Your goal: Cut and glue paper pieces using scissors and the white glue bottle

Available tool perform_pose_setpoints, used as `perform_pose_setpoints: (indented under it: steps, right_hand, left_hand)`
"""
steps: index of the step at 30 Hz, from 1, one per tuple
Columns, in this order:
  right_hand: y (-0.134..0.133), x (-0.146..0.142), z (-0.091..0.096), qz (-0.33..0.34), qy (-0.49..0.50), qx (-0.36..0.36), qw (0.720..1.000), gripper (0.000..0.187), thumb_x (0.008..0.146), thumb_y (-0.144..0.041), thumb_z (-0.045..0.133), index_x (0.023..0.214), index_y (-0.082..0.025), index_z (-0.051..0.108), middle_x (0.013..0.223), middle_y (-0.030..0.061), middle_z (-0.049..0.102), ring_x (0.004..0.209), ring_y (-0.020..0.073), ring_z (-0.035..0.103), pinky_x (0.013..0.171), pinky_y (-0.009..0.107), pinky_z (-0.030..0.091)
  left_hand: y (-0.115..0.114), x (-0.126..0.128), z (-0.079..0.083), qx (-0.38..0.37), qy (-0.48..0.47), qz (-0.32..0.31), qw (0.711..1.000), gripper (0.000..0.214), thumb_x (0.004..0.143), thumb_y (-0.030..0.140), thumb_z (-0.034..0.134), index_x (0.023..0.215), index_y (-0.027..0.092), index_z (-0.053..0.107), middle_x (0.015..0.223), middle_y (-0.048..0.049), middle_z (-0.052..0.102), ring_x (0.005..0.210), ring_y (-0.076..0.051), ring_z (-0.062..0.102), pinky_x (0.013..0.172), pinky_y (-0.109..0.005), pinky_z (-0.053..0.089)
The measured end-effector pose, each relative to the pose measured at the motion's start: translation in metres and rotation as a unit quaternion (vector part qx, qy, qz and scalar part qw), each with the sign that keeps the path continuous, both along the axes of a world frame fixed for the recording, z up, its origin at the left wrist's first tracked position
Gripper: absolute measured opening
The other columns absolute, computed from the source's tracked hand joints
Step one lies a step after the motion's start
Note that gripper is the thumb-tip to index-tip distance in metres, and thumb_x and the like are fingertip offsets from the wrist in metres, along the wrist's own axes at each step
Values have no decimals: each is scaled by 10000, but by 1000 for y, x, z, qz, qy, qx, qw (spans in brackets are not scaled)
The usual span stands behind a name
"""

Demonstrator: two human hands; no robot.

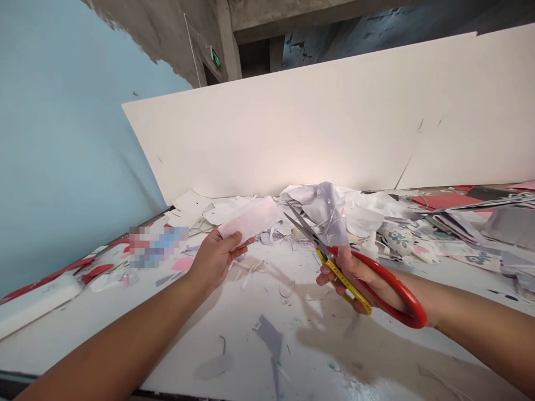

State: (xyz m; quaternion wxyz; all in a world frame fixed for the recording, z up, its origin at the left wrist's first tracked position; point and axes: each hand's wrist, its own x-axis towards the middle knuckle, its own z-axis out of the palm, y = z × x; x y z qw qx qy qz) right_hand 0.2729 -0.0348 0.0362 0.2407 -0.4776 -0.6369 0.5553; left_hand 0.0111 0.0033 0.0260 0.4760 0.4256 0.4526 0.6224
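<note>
My left hand (221, 250) pinches a small white rectangular piece of cloth (253, 220) by its near end, thumb on top. In my right hand (355, 270) is a pair of scissors (311, 231) with one red handle loop, and a yellow tape measure (349, 289) lies along the other handle. The blades are parted and point up and left toward the cloth, apart from it. Just behind the scissors a greyish-lilac fabric scrap (332, 209) stands up from the pile; I cannot tell whether my right hand touches it.
A white table (251, 334) carries scattered offcuts and threads. White and patterned scraps (397, 239) heap along the back, with red pieces (447, 201) at the right. A white board (313, 128) stands behind. At the left are a blue wall (75, 150) and a white box-like object (42, 301).
</note>
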Motion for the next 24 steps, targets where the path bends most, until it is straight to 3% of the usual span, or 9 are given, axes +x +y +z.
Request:
perform_pose_setpoints:
  steps: [6, 12, 24]
  right_hand:
    - [3, -4, -14, 10, -57, 89, 994, 639, 692, -747, 229, 848, -189, 498, 848, 59, 545, 542, 104, 455, 534, 267, 398]
    - [3, -3, -11, 6, -86, 108, 990, 625, 742, -703, 179, 801, -181, 517, 571, 15, 513, 541, 142, 496, 567, 278, 392]
    - [-2, -4, -10, 8, -78, 148, 986, 545, 748, -685, 240, 681, -187, 451, 626, 13, 528, 521, 133, 507, 554, 278, 409]
  left_hand:
    - [-5, 1, -2, 20, 17, 2, 1000, 308, 632, 279, 668, 902, 208, 537, 929, -25, 638, 867, -199, 632, 744, -301, 499]
    - [-11, 4, -2, 30, 39, -15, 999, 328, 649, 309, 655, 936, 210, 531, 901, -28, 631, 870, -223, 631, 734, -323, 500]
    - [-18, 7, -3, 47, 58, -25, 997, 329, 654, 329, 650, 935, 204, 535, 952, -41, 635, 887, -231, 625, 750, -334, 491]
